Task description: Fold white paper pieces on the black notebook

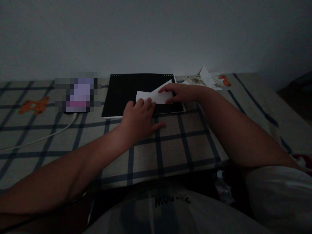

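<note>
A folded piece of white paper (158, 94) lies on a black spiral-punched pad (124, 87), one pointed flap angled up to the right. My left hand (139, 117) rests palm down at the pad's front edge. Its fingertips lie on the paper's lower left part, and the thumb stretches out to the right over the cloth. From the right, my right hand (180, 92) reaches over the other end of the paper. Its thumb and forefinger are apart, with paper visible between them; the remaining fingers are partly hidden.
Crumpled and folded white paper pieces (206, 78) lie right of the pad, near an orange cutout (225, 80). At left are a blurred phone (80, 94) with a white cable (48, 138) and another orange shape (34, 105). A checked cloth (170, 149) covers the table against the wall.
</note>
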`<state>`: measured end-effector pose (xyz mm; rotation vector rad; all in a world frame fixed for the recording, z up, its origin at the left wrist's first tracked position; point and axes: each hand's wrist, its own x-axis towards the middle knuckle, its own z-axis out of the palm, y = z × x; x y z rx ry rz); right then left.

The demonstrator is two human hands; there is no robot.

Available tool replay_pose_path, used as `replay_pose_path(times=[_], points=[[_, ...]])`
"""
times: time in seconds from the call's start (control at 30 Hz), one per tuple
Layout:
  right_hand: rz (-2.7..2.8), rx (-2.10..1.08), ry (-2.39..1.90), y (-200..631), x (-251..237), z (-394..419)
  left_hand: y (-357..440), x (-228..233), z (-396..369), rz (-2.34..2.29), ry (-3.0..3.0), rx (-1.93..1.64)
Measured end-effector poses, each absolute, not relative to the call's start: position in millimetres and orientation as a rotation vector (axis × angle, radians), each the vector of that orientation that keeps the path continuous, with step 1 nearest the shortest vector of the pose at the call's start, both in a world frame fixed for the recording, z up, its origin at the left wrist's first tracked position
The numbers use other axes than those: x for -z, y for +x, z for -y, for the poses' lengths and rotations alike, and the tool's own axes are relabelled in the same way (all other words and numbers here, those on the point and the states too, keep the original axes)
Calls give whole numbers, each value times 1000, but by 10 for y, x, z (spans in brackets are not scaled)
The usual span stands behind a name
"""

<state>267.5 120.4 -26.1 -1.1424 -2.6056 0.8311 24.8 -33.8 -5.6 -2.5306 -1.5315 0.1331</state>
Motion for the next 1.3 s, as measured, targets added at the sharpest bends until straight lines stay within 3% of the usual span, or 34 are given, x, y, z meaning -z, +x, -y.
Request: replay_pose_path(times=[0.8,1.03,1.3], points=[[2563,-843,-1164,2661,266,-1179,140,157,340,1712,-2319,36],[2516,-815,-1154,2644,288,-1136,230,128,349,1408,-2627,-115],[2417,-724,-1214,2512,309,-1062,208,139,330,1478,-2577,-27]])
